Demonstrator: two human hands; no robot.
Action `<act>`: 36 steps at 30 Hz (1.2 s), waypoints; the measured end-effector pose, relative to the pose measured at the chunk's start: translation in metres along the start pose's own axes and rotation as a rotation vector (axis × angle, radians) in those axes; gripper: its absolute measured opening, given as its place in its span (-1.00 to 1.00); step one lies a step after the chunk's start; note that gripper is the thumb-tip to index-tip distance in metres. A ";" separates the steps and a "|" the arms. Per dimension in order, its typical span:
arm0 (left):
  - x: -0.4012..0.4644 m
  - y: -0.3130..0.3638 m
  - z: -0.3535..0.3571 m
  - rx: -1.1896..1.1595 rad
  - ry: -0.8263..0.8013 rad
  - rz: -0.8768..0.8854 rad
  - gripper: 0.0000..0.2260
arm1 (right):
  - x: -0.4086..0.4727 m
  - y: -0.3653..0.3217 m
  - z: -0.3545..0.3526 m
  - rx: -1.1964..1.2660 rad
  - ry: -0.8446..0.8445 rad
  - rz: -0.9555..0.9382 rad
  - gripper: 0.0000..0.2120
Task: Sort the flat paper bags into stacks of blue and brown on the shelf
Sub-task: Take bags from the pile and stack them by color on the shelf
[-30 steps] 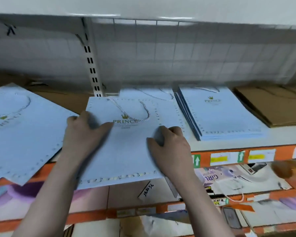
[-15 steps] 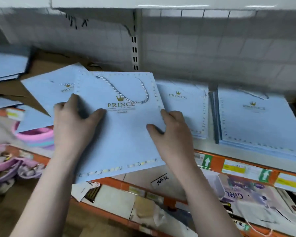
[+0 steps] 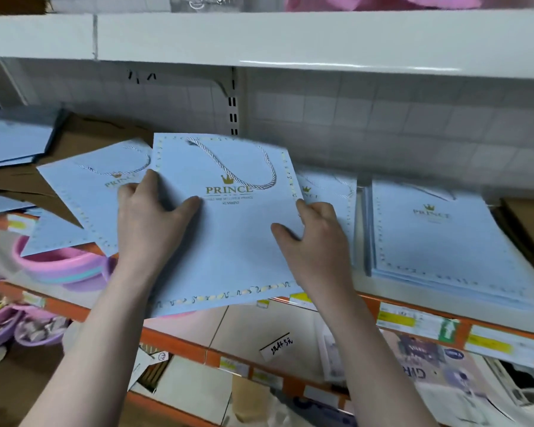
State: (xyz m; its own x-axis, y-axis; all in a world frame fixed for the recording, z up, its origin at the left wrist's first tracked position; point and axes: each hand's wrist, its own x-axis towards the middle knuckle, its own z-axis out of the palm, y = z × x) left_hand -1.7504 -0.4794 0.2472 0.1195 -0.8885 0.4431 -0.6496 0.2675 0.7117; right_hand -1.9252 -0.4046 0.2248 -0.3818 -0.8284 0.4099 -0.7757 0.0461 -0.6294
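A flat blue "PRINCE" paper bag [image 3: 228, 241] with a rope handle is held tilted above the shelf's front edge. My left hand [image 3: 148, 223] grips its left edge, thumb on top. My right hand [image 3: 315, 238] grips its right edge the same way. Under it lies another blue bag [image 3: 330, 198]. To the right sits a neat stack of blue bags [image 3: 438, 238]. More blue bags [image 3: 96, 192] lie fanned at the left over brown bags [image 3: 84, 140]. A brown bag stack [image 3: 530, 223] shows at the far right.
The orange-edged shelf [image 3: 420, 322] carries price labels. Another blue stack [image 3: 13, 140] sits at the far left. Pink and purple bowls [image 3: 59, 269] and packaged goods fill the lower shelf. A white shelf board [image 3: 259, 38] hangs overhead.
Both hands have lifted the blue bag a little higher and tilted it. My view has shifted left and up, bringing the upper shelf board into sight.
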 end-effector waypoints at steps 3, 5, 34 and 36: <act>0.007 0.005 0.023 -0.009 -0.055 0.014 -0.67 | 0.004 0.013 -0.005 -0.022 0.015 0.041 -0.57; 0.014 0.007 0.039 0.002 -0.089 0.030 -0.67 | 0.008 0.021 -0.007 -0.051 0.022 0.080 -0.59; 0.071 0.006 0.185 0.087 -0.537 0.190 -0.73 | 0.065 0.079 0.019 -0.433 -0.028 0.409 -0.62; 0.073 0.004 0.186 0.082 -0.558 0.188 -0.75 | 0.068 0.078 0.019 -0.406 -0.026 0.407 -0.63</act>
State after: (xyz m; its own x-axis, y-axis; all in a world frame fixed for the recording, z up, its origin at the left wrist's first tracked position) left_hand -1.8840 -0.6123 0.1810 -0.4010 -0.8965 0.1882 -0.6798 0.4290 0.5948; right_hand -2.0021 -0.4678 0.1903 -0.6813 -0.7125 0.1679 -0.7017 0.5704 -0.4271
